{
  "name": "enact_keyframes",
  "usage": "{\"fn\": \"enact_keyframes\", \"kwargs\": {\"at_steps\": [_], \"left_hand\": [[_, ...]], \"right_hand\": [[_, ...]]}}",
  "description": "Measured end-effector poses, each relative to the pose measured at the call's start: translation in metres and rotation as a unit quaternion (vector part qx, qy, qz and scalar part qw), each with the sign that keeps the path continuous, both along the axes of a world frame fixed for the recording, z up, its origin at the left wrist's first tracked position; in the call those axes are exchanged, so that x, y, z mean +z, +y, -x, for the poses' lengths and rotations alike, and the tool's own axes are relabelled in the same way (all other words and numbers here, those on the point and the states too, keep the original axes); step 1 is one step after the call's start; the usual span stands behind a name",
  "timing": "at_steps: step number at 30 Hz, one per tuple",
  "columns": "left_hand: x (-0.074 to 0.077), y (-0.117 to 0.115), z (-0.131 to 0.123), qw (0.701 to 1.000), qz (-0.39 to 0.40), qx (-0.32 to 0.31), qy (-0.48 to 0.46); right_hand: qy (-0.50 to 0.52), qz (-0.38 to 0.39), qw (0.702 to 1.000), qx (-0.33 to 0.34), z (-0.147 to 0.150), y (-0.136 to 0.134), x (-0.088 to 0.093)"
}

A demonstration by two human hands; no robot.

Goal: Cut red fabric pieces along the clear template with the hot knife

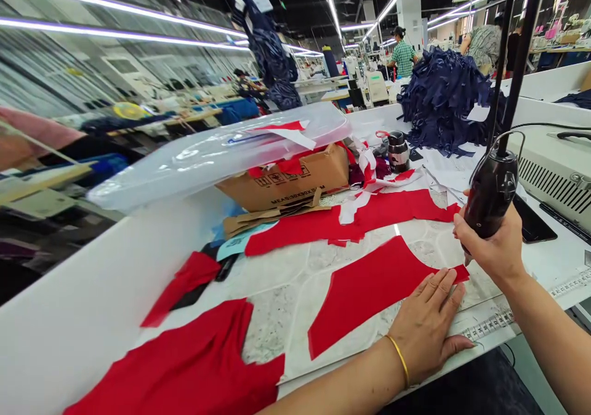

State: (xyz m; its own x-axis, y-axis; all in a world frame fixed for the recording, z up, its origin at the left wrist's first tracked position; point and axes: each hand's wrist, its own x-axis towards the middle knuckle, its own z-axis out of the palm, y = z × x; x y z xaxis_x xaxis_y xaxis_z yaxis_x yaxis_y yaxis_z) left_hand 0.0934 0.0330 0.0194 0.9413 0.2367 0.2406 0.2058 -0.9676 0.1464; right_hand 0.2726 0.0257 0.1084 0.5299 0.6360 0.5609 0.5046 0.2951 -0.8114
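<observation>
My left hand (427, 322), with a yellow bangle at the wrist, lies flat on the narrow right end of a cut red fabric piece (364, 289). Its fingers are stretched out, and the thumb points right near the table edge. Wrapped round a black handheld power tool (493, 193) is my right hand (501, 249). The tool stands upright, with its thin tip down beside the fabric's right end; whether the tip touches the fabric I cannot tell. Two dark rods or cables rise from its top.
More red fabric (198, 366) lies at the front left, and red strips (305, 227) lie farther back. A cardboard box (286, 181) stands under a clear plastic sheet (221, 150). Navy scraps (446, 98), a black flask (398, 151), a phone (535, 221) and a vented machine (554, 169) surround the work.
</observation>
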Motion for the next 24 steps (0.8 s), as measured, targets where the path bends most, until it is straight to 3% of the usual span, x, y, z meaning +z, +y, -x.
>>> {"fn": "enact_keyframes", "kwargs": {"at_steps": [11,24], "left_hand": [[-0.0008,-0.0014,-0.0029,1.0,0.002,0.015,-0.003],[0.0041,-0.0012,-0.0033,1.0,0.001,0.015,0.013]], "right_hand": [[0.015,-0.015,1.0,0.015,-0.0014,-0.0041,-0.0086],[0.026,0.0,1.0,0.004,0.0018,-0.0068,-0.0039]]}}
